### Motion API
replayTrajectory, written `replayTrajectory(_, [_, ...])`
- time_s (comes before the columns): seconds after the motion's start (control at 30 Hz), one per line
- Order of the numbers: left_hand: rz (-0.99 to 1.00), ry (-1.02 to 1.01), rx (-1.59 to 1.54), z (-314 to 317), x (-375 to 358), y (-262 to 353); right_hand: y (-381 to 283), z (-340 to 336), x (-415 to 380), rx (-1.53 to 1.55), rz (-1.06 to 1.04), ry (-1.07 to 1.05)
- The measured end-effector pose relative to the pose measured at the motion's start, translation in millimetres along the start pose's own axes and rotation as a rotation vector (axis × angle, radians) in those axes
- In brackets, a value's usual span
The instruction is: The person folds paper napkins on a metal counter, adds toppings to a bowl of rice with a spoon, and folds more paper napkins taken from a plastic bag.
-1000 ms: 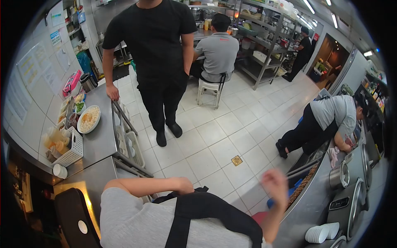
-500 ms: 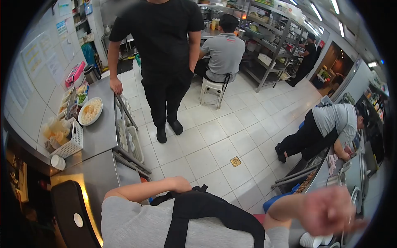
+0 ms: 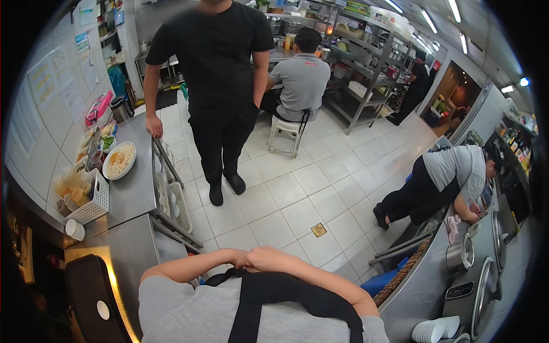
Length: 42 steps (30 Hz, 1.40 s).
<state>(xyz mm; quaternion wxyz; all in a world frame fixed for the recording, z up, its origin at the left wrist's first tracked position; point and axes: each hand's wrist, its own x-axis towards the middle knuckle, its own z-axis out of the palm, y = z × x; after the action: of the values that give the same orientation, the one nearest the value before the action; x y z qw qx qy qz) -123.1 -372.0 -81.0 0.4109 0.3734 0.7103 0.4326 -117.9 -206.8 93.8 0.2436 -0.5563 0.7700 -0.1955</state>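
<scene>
Both of my hands meet in front of my waist, just over the black apron [image 3: 286, 286] on my grey shirt. My right hand [image 3: 264, 259] is closed, with its fingers curled against my left hand [image 3: 239, 260]. The fingers of my left hand are mostly hidden behind the right one. Whether anything small lies between the hands cannot be seen.
To the left, a steel counter [image 3: 128, 188] bears a bowl of food [image 3: 120, 160], a white basket of bottles [image 3: 91, 200] and cups. A person in black [image 3: 220, 68] stands ahead. Another person in grey [image 3: 457, 171] bends over the right counter, near stacked white bowls [image 3: 429, 330].
My right hand has come from the far right, where it was raised and blurred, to meet my left hand at the waist. The view has shifted slightly.
</scene>
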Motion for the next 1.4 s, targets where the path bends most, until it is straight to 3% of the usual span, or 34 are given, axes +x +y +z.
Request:
replayTrajectory(0.17, [-0.231, -0.230, 0.093, -8, 28, -27, 7, 13, 1, 0.083, 0.031, -0.009])
replayTrajectory(0.3, [-0.321, -0.336, 0.137, -12, 40, -47, 15, 29, 0, 0.194, 0.120, -0.036])
replayTrajectory(0.47, [-0.368, -0.405, 0.218, -16, 51, -63, 34, 51, -11, 0.361, 0.043, 0.109])
replayTrajectory(0.57, [-0.286, -0.459, 0.329, -26, 37, 26, 45, 59, -36, 0.712, -0.063, 0.294])
replayTrajectory(0.6, [-0.258, -0.382, 0.414, -21, 33, 16, 49, 65, -45, 0.747, -0.092, 0.416])
replayTrajectory(0.67, [-0.272, -0.391, 0.438, -23, 25, 45, 46, 59, -79, 0.913, 0.232, 0.433])
replayTrajectory(0.73, [-0.276, -0.403, 0.476, -25, 24, 63, 54, 73, -114, 1.044, 0.293, 0.645])
replayTrajectory(0.8, [-0.273, -0.288, 0.398, -29, 22, 67, 57, 95, -155, 1.050, 0.506, 0.926])
replayTrajectory(0.93, [-0.208, -0.461, 0.498, -42, 50, 75, 37, 125, -228, 1.011, 0.736, 1.501])
replayTrajectory(1.0, [-0.164, -0.345, 0.388, -45, 73, 93, 6, 126, -253, 0.870, 0.833, 1.699])
replayTrajectory(1.03, [-0.111, -0.332, 0.465, -45, 88, 107, -12, 122, -263, 0.796, 0.956, 1.752])
replayTrajectory(1.13, [0.092, -0.312, 0.771, -27, 145, 141, -64, 125, -275, 0.767, 1.035, 2.019])
replayTrajectory(1.23, [0.270, -0.498, 0.872, 9, 190, 182, -120, 156, -284, 0.218, 1.338, 1.991])
replayTrajectory(1.3, [0.458, -0.567, 0.857, 45, 204, 210, -169, 168, -278, 0.043, 1.546, 2.076])
replayTrajectory(1.4, [0.552, -0.760, 0.803, 91, 215, 237, -231, 206, -267, -0.057, 1.700, 2.345])
